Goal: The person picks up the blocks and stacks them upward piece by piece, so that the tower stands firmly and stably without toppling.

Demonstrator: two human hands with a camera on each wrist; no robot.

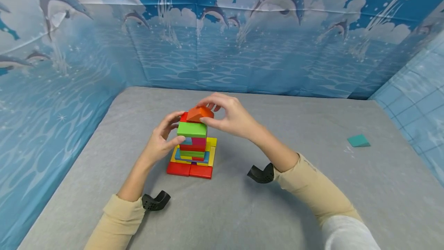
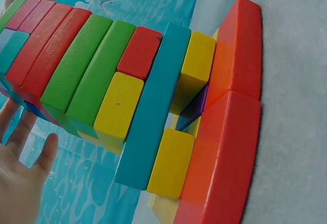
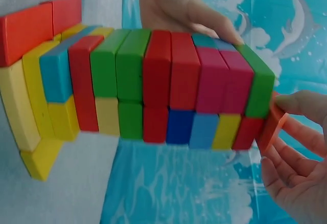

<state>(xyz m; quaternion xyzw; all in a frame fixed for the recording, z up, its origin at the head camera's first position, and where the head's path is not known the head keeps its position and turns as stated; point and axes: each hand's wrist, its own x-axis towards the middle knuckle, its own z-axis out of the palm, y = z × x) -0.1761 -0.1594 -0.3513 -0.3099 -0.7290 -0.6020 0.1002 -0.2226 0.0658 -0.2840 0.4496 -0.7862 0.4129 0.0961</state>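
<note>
A tall stack of coloured wooden blocks [image 1: 194, 144] stands on a base of red and yellow blocks [image 1: 178, 169]. At its top, my right hand [image 1: 230, 115] pinches an orange triangular block [image 1: 196, 114] between thumb and fingers. That block rests on or just over the upper green block [image 1: 192, 129] and a red block beside it; actual contact is unclear. My left hand [image 1: 157, 144] is around the stack's upper left side, its fingers loosely bent and the thumb near the green block. One left fingertip [image 3: 232, 36] reaches the green block's edge in the right wrist view.
A teal wedge block [image 1: 359, 141] lies far to the right on the grey cloth surface [image 1: 277, 215]. Blue dolphin-print curtains [image 1: 222, 61] rise behind and to the left. Black curved wrist mounts [image 1: 261, 173] stick out from both sleeves.
</note>
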